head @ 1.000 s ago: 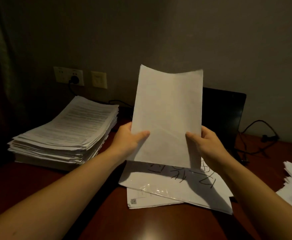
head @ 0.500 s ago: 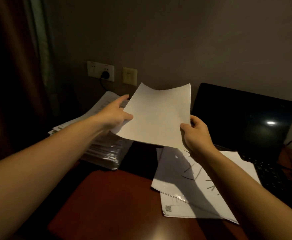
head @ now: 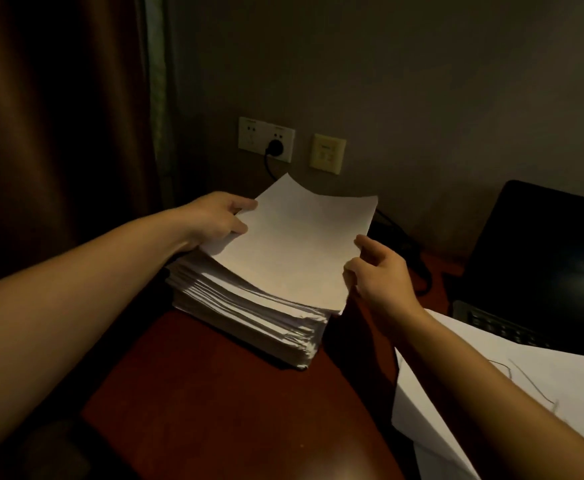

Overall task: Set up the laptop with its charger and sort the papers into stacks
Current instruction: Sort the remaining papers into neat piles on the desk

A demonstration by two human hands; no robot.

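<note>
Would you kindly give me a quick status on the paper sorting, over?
Left hand grips blank sheet by its left edge. Right hand at right edge, grip unclear. Sheet on tall stack, far corner curled up. Nothing in the way.

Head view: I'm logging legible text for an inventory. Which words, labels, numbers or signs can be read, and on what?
Nothing here can be read as text.
On the top sheet: the visible face is blank.
On the scribbled sheet at lower right: dark pen strokes, partly cut off, not legible.
On the wall socket: tiny marks, too small to read.
On the laptop keyboard: too dark to read.
</note>
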